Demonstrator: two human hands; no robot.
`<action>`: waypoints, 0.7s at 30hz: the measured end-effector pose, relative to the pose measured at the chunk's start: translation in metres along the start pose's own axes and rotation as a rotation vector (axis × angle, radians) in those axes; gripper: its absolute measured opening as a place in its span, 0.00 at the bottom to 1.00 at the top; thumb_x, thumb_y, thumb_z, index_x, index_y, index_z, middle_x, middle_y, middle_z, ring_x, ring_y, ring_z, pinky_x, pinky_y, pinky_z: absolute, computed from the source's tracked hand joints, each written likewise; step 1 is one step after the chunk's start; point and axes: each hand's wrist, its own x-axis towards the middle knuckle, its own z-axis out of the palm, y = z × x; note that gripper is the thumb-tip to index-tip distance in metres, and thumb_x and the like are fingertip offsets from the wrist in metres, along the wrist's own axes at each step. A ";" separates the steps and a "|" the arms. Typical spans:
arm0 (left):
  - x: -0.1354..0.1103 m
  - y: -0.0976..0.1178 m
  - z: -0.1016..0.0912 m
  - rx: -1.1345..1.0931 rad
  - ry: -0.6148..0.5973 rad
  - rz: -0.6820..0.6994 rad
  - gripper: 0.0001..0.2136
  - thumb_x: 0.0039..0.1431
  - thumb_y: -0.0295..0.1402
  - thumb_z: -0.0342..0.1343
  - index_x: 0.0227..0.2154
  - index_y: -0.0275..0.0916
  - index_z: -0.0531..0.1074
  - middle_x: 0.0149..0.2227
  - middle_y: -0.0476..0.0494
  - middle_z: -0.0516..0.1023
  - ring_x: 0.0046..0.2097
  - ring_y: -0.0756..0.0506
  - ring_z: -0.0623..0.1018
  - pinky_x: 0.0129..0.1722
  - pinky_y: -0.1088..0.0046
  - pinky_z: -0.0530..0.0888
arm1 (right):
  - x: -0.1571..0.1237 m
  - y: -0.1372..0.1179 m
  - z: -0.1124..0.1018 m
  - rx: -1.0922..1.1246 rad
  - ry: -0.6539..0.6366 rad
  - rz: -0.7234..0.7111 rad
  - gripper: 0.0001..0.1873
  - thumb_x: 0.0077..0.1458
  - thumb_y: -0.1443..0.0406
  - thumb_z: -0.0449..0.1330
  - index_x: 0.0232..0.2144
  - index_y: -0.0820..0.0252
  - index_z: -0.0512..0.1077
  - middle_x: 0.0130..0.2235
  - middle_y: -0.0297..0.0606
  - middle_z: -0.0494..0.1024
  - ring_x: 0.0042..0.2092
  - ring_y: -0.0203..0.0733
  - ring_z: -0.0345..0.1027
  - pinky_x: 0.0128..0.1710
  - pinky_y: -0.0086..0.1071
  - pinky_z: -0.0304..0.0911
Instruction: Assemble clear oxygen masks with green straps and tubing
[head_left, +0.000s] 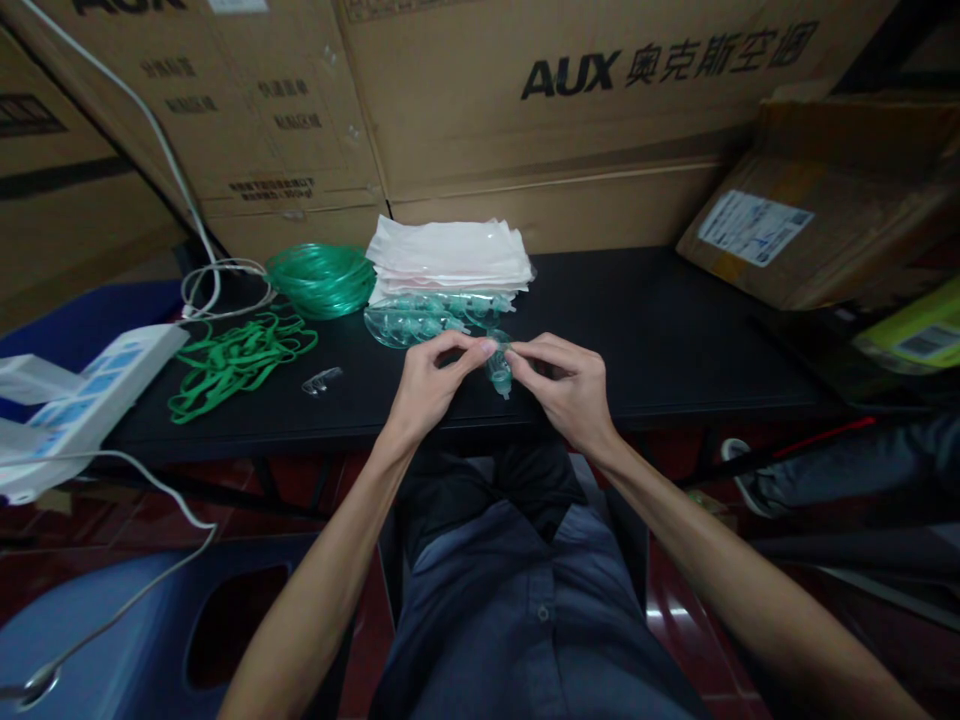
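Between both hands, over the front edge of the black table, is a clear green oxygen mask point(499, 372), its narrow connector end pointing down toward me. My left hand point(442, 375) pinches its upper left side with thumb and index finger. On the other side, my right hand point(562, 380) grips the right edge in a similar pinch. Just beyond my fingers lie several more clear green masks point(412, 325), nested in a row. Behind them is a stack of white plastic bags point(450, 255). My fingertips partly cover the held mask.
Left of the bags sits a coil of green tubing point(322, 280). Green elastic straps point(240, 360) lie in a tangle, near small clear pieces point(322, 381). A white plastic organizer point(105, 390) stands far left. Large cartons point(600, 130) wall off the back; a taped carton point(810, 210) sits right.
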 end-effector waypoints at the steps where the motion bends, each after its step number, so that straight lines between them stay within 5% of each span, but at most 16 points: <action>1: 0.000 0.000 0.000 -0.001 -0.002 -0.003 0.13 0.57 0.45 0.65 0.30 0.38 0.81 0.35 0.45 0.83 0.41 0.44 0.79 0.47 0.67 0.74 | 0.000 0.000 0.000 0.003 0.002 0.008 0.07 0.60 0.64 0.64 0.36 0.57 0.83 0.30 0.36 0.77 0.30 0.39 0.65 0.31 0.35 0.61; 21: 0.000 -0.004 -0.005 -0.074 -0.041 0.027 0.12 0.58 0.42 0.66 0.29 0.38 0.80 0.32 0.47 0.80 0.37 0.47 0.76 0.45 0.70 0.72 | 0.004 -0.001 0.000 0.166 0.000 -0.027 0.08 0.59 0.69 0.66 0.37 0.55 0.85 0.30 0.35 0.79 0.31 0.38 0.69 0.31 0.33 0.62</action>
